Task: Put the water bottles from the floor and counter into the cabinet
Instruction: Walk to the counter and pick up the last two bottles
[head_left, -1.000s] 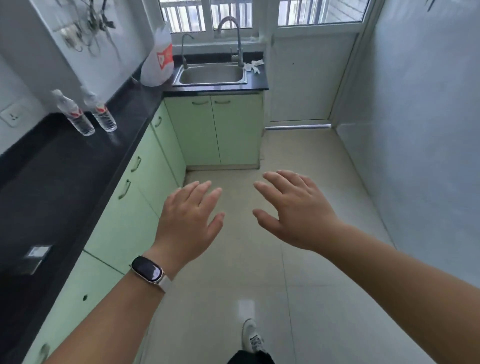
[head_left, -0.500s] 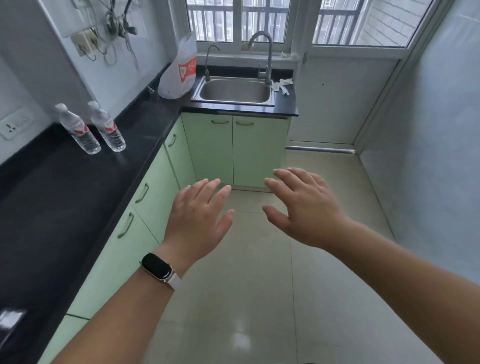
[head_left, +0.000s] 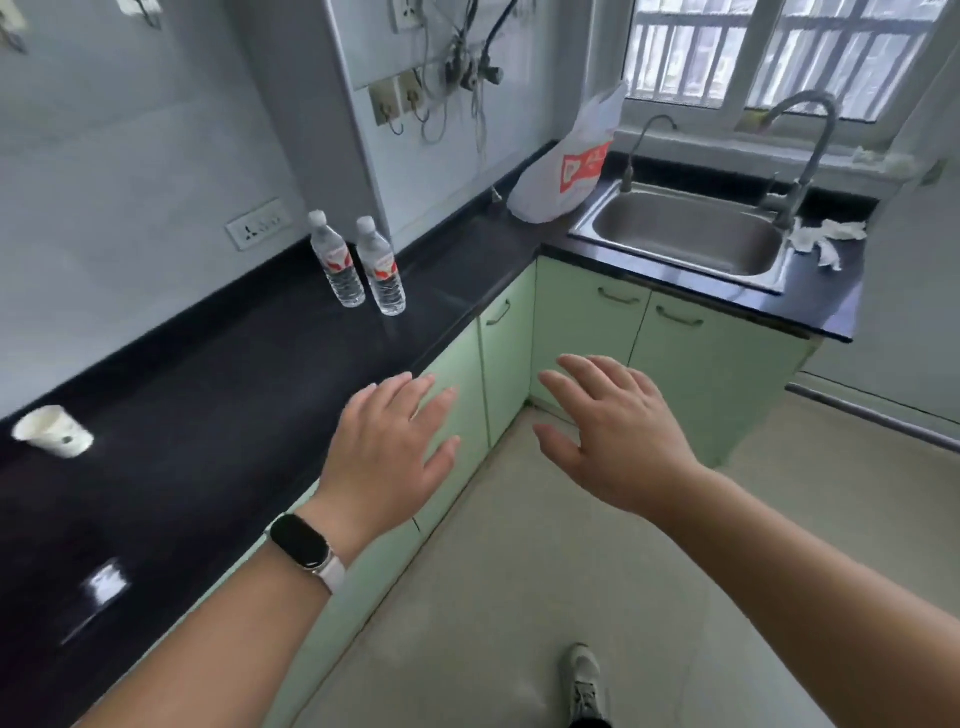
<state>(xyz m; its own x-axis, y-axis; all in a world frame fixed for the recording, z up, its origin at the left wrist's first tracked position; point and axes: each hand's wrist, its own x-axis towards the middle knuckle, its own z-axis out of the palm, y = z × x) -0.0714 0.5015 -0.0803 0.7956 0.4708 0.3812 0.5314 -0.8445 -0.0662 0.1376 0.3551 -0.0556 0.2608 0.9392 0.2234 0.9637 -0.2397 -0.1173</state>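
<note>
Two clear water bottles with red-and-white labels stand upright side by side on the black counter (head_left: 218, 395): the left bottle (head_left: 336, 260) nearer the wall, the right bottle (head_left: 382, 267) nearer the counter's edge. My left hand (head_left: 387, 452), a dark smartwatch on its wrist, hovers with spread fingers over the counter's front edge, well short of the bottles. My right hand (head_left: 618, 431) floats open over the floor in front of the green cabinet doors (head_left: 506, 353). Neither hand holds anything. All cabinet doors are closed. No bottle shows on the floor.
A white paper cup (head_left: 52, 431) lies on its side at the counter's left. A white plastic bag with red print (head_left: 566, 166) sits in the corner beside the steel sink (head_left: 685, 234). Crumpled tissue (head_left: 826, 236) lies right of the sink. My shoe (head_left: 584, 680) stands on the tiled floor.
The view has swung left and moved closer to the counter, so the bottles sit nearer the middle and the paper cup has come into sight. Both hands stay open and spread.
</note>
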